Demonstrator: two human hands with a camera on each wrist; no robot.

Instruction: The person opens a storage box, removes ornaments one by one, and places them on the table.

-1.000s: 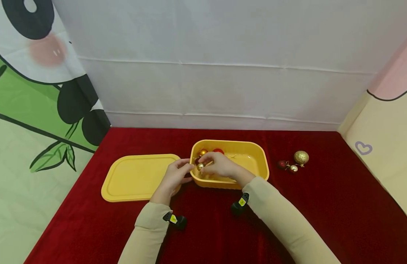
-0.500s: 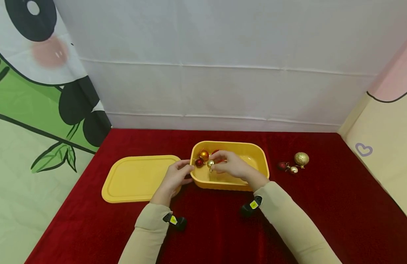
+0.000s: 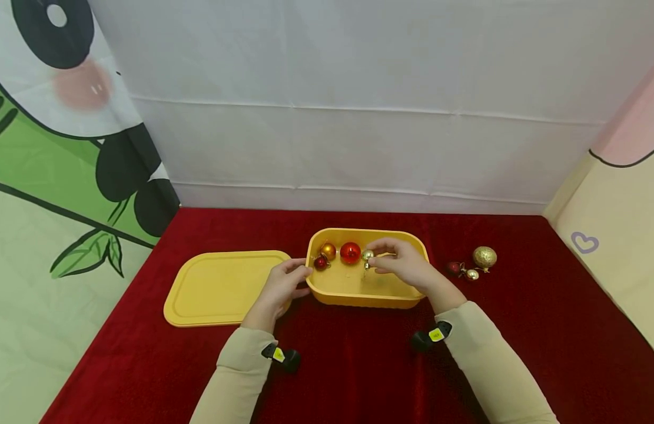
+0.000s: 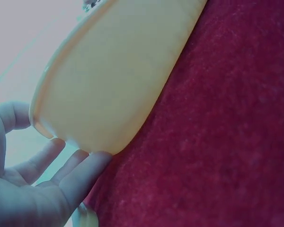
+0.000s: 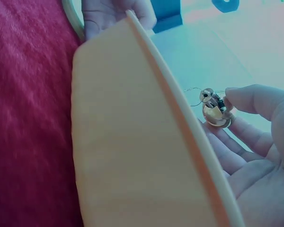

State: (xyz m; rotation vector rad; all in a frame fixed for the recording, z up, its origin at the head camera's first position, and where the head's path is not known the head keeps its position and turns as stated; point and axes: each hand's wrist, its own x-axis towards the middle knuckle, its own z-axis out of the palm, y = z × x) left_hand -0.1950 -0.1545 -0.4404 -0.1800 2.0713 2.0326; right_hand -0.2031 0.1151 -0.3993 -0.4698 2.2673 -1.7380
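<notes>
A yellow plastic box [image 3: 353,301] stands on the red cloth. My left hand [image 3: 279,288] holds its left end, fingertips at the rim and outer wall [image 4: 113,80]. Over the inside of the box, my right hand [image 3: 403,266] pinches a small gold Christmas bauble [image 5: 217,115], its metal cap and string loop showing in the right wrist view. An orange-gold bauble [image 3: 328,251], a small dark red bauble [image 3: 321,262] and a larger bright red bauble [image 3: 350,252] lie inside, towards the left and back.
The yellow lid [image 3: 221,288] lies flat left of the box. To the right on the cloth [image 3: 348,365] sit a glittery gold bauble [image 3: 484,257], a dark red bauble [image 3: 453,268] and a small gold bauble [image 3: 472,275]. A pale fabric wall [image 3: 327,153] rises behind the table.
My right hand has moved rightwards inside the box with the small gold bauble, uncovering the red baubles. My left hand has stayed at the box's left end.
</notes>
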